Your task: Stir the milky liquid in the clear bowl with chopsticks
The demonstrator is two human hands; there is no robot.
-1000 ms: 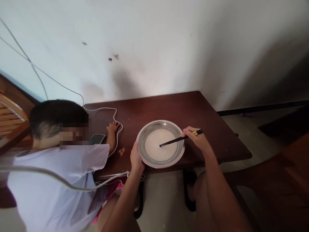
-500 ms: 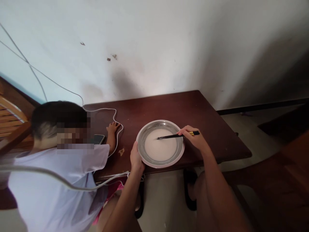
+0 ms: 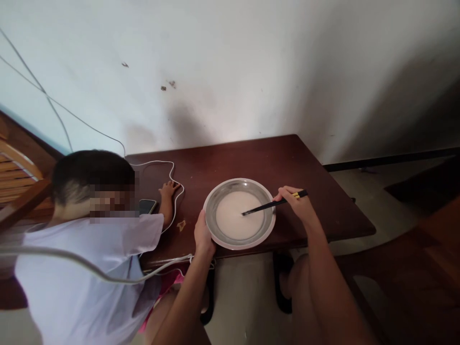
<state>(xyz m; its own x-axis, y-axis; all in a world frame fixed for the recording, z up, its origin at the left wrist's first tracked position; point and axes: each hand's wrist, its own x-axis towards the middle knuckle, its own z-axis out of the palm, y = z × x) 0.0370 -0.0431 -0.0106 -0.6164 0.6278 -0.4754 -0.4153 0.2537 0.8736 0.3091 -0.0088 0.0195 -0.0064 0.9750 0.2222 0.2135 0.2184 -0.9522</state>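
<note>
A round metal basin with a pale rim rests near the front edge of the dark red-brown table. Whitish liquid covers its bottom. On the basin's left side, my left hand grips the rim, its fingers partly hidden beneath. My right hand is closed around black chopsticks with gold bands near their top ends. The chopsticks slant down to the left over the right rim, and their tips dip into the liquid near the middle.
A person in a white shirt sits at the left, one hand on the table. Near that arm lies a phone beside a white cable. Behind the table stands a wall; wooden furniture is at the right.
My right hand has moved slightly right with the chopsticks. Their tips have shifted right and a little toward me in the liquid. My left hand stays on the basin.
</note>
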